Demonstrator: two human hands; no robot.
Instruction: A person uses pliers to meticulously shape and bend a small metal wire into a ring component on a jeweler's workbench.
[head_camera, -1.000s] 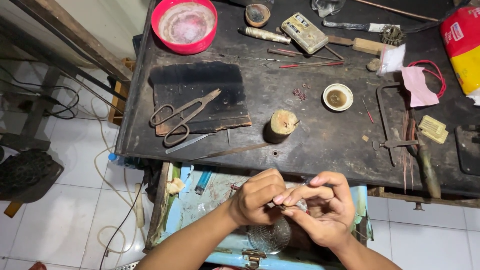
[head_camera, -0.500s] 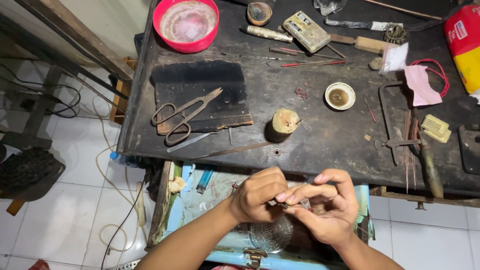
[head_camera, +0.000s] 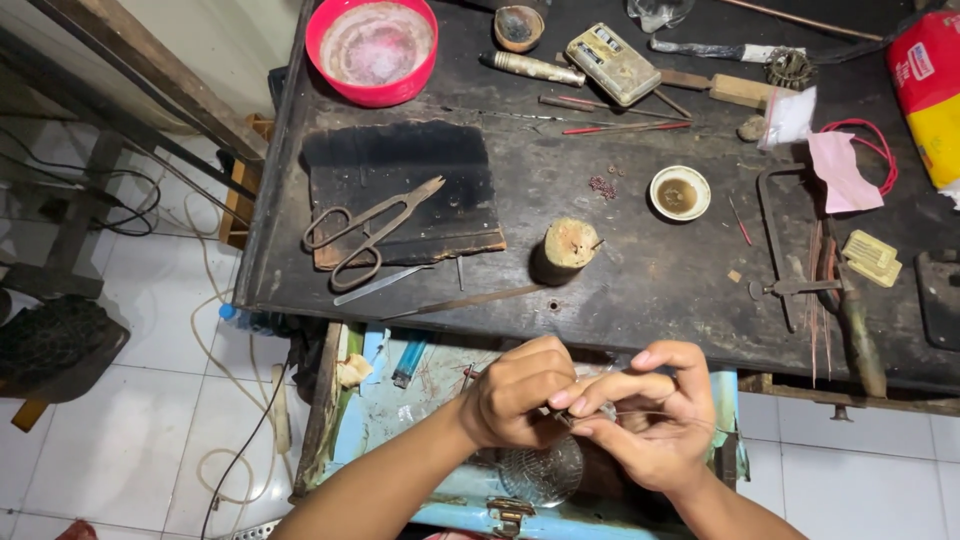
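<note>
Pinching w/ both hands: my left hand (head_camera: 515, 395) and right hand (head_camera: 650, 425) meet, each grip narrow on a thin wire (head_camera: 650, 412) over the open blue drawer (head_camera: 440, 400), just below desk (head_camera: 640, 290) front edge. Wooden stump (head_camera: 568, 245) sits nearest; bare desk around it.

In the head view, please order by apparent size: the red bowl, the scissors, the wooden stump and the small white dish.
1. Red bowl and scissors: similar extent, bowl covers more area.
2. Wooden stump and white dish: nearly alike, so I cannot rank them.
</note>
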